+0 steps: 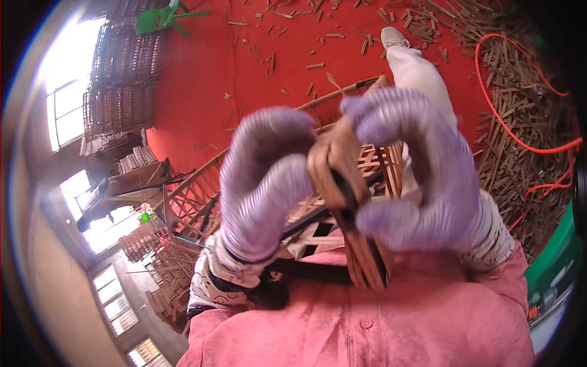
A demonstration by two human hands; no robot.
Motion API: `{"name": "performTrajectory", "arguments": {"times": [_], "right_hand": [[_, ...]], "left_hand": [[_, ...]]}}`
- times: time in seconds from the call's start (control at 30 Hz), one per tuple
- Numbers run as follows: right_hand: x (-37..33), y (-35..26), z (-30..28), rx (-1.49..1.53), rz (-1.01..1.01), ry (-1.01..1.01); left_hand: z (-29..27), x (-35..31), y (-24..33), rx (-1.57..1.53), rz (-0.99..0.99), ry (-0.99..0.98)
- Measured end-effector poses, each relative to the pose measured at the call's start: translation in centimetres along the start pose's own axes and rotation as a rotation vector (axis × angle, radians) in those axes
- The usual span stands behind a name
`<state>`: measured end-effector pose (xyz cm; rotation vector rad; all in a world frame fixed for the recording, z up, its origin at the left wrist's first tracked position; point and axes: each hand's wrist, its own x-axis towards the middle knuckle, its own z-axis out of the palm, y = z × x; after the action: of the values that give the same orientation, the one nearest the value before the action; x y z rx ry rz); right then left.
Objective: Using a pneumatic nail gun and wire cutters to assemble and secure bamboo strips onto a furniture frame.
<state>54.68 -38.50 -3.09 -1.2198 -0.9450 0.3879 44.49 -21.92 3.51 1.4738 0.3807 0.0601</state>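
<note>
Strip [335,168] of brown cane pinched between our 2 gloved hands, left hand [266,183] and right hand [416,171], fingers closed on it, held close over wooden frame [202,189] for control.

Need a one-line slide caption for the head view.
Two purple-gloved hands, left and right, grip a tan strip above a wooden frame on a red floor.

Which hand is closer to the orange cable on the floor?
Right. The right hand is on the side of the orange cable; the left hand is farther away across the picture.
</note>
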Motion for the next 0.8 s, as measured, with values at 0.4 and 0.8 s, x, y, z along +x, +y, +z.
{"name": "performTrajectory", "arguments": {"times": [0.4,0.8], "right_hand": [[1.1,-2.0,2.1,-0.311,0.000,0.613],[-6.1,-4.0,8.0,0.220,0.332,0.478]], "left_hand": [[-0.9,-2.6,3.5,0.998,0.257,-0.297],[-2.3,-0.5,4.3,0.675,0.171,-0.464]]}}
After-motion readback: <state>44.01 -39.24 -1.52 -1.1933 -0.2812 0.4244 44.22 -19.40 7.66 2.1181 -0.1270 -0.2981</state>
